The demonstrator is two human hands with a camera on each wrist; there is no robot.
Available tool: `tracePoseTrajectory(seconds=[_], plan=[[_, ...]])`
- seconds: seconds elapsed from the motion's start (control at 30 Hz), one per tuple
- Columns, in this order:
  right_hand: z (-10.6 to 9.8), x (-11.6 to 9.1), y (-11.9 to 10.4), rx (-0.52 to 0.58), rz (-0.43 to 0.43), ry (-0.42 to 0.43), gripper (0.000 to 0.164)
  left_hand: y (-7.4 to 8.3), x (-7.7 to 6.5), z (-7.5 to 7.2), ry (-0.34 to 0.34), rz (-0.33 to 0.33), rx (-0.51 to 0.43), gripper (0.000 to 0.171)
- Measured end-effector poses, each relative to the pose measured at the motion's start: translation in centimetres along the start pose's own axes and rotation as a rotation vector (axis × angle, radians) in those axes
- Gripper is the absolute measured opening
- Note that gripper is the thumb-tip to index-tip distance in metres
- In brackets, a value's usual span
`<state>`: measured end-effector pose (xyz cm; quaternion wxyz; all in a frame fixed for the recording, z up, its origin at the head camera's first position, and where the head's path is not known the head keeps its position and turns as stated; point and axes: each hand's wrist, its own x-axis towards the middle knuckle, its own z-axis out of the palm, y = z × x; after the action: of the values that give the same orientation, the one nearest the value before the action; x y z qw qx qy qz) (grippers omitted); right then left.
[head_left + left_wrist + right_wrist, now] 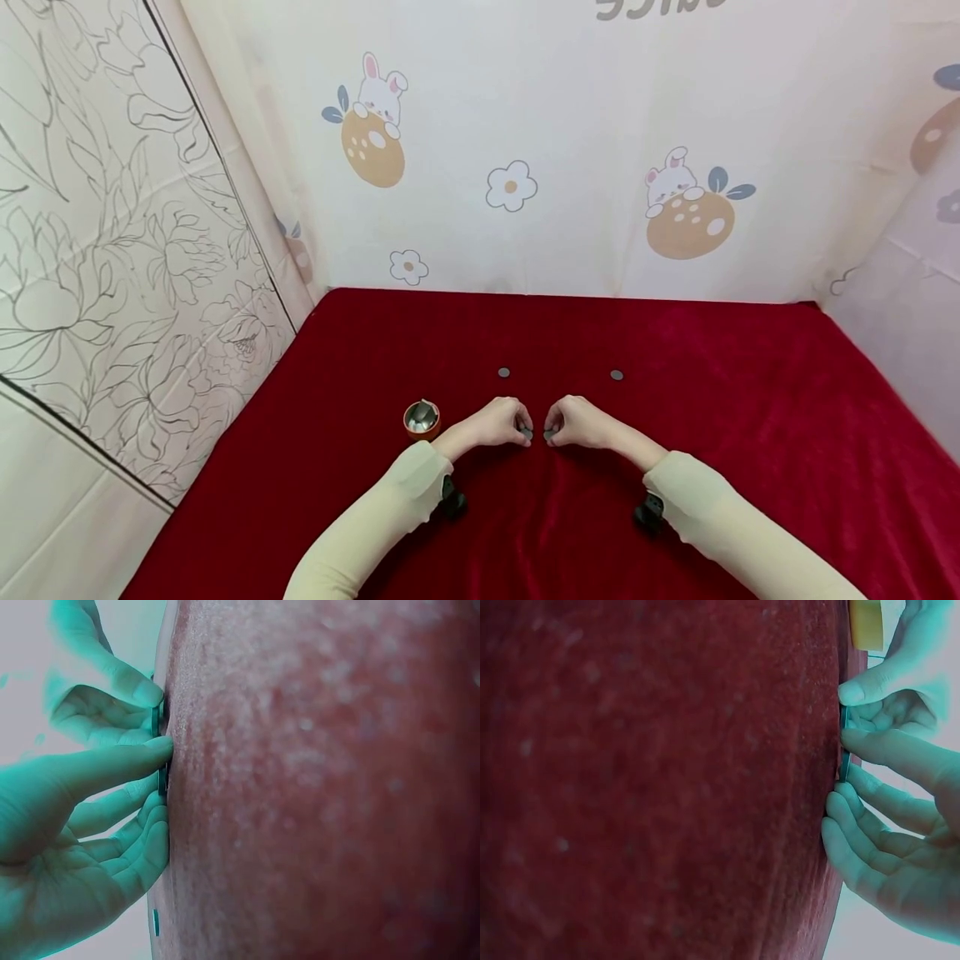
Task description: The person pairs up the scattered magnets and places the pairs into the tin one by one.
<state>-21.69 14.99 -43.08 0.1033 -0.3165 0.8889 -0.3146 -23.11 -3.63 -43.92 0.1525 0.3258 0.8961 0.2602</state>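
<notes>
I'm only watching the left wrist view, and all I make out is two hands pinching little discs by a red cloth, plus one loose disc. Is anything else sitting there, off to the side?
Observer: Yes. In the head view, a small orange bowl stands on the red cloth, to the left of the left hand.

Visitor: Oh! And is that one loose disc I see the only one?

Observer: No, the head view shows two lying beyond the hands: one loose disc ahead of the left hand, and another loose disc farther to the right.
</notes>
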Motion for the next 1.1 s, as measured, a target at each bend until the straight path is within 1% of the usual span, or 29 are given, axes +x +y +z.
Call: tracePoseTrajectory(seconds=[0.33,0.47,0.7,0.87,1.0,1.1], plan=[[0.33,0.08,-0.39,0.009,-0.004,0.013,0.005,0.23,0.26,0.29,0.0,-0.015,-0.014,0.017],[0.46,0.14,-0.55,-0.01,-0.005,0.025,0.005,0.37,0.37,0.45,0.005,-0.014,-0.023,0.017],[0.7,0.14,-0.73,-0.026,0.022,0.041,0.006,0.58,0.37,0.57,0.016,-0.025,-0.039,0.017],[0.85,0.1,-0.81,-0.028,0.023,0.051,0.007,0.65,0.33,0.69,0.023,-0.022,-0.026,0.017],[0.8,0.14,-0.84,-0.033,0.02,0.049,0.009,0.74,0.27,0.57,0.012,-0.029,-0.015,0.019],[0.67,0.16,-0.82,-0.031,0.021,0.041,0.011,0.69,0.1,0.26,-0.007,-0.021,-0.011,0.021]])
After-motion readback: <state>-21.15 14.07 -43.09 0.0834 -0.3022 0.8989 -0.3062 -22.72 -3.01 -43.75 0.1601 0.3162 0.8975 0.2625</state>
